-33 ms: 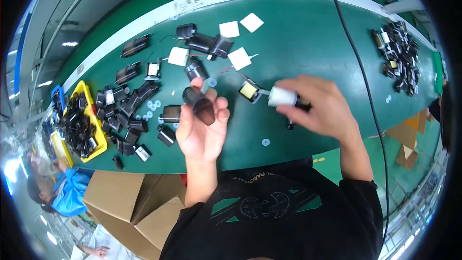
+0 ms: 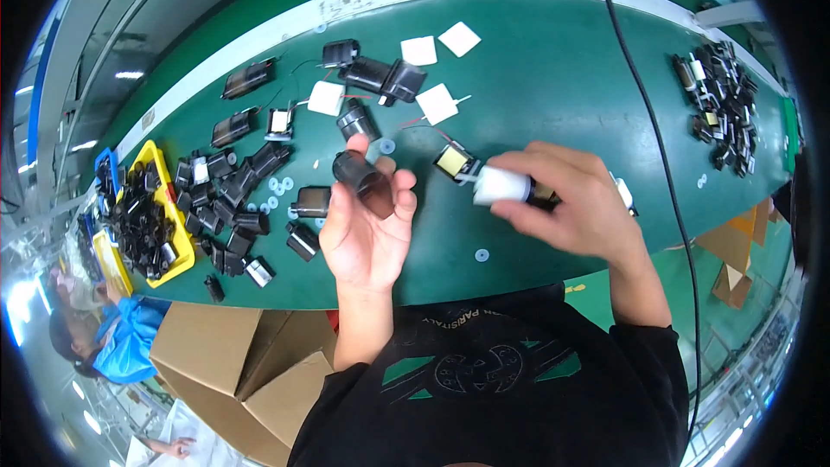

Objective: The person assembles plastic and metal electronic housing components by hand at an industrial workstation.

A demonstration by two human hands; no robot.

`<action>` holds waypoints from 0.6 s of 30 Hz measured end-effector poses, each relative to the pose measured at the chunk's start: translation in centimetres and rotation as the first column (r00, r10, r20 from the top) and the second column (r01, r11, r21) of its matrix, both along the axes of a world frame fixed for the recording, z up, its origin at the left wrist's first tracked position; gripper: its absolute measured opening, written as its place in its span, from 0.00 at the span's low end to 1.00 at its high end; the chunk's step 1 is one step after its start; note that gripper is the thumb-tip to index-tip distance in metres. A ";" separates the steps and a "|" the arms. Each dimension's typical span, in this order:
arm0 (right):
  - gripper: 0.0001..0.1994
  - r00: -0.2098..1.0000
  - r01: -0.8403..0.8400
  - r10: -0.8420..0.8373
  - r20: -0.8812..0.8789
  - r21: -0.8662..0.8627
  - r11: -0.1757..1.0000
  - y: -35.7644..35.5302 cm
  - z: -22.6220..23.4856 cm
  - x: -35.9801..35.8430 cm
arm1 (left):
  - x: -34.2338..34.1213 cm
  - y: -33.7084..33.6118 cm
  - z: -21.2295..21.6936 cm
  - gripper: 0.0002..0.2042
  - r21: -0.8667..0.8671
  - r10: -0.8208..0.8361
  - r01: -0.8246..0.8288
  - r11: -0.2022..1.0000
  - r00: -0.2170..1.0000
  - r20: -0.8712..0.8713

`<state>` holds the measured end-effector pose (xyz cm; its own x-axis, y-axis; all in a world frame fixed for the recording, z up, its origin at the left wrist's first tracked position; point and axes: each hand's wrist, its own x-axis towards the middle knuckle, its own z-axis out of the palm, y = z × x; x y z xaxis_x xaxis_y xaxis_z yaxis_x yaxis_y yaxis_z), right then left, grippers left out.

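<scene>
In the middle of the view, my left hand point(image 2: 372, 242) is palm up, its thumb and fingers closed round a dark see-through plastic housing point(image 2: 365, 182). Opposite it, my right hand point(image 2: 579, 195) grips a white cylindrical part point(image 2: 501, 186) with a dark end, part of which the fingers hide. Just left of that cylinder, a dark frame with a pale yellow square pad point(image 2: 454, 160) lies close to or joined to it by a thin pale strip. A red wire runs from the frame toward a white square pad point(image 2: 437, 104). A white-and-black piece point(image 2: 624, 196) shows beyond my right hand.
Dark housings point(image 2: 233, 182) and small translucent rings point(image 2: 275, 184) lie scattered at left, beside a full yellow bin point(image 2: 180, 246). More parts are heaped at far right point(image 2: 722, 104). A black cable point(image 2: 644, 104) hangs across the bench point(image 2: 553, 60). Cardboard boxes point(image 2: 207, 337) stand below.
My right hand has brought the white cylinder slightly left and down, and its fingers have shifted. A white-and-black piece now shows past that hand. My left hand keeps its hold on the housing.
</scene>
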<state>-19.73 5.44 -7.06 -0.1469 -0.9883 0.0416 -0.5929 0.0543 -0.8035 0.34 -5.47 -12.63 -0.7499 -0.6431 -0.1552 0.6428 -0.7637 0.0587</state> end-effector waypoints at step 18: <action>0.15 0.978 0.119 -0.083 0.193 -0.181 0.976 -2.0 0.1 3.9 | -0.6 1.6 2.6 0.20 -0.367 0.239 -0.052 0.929 0.841 0.486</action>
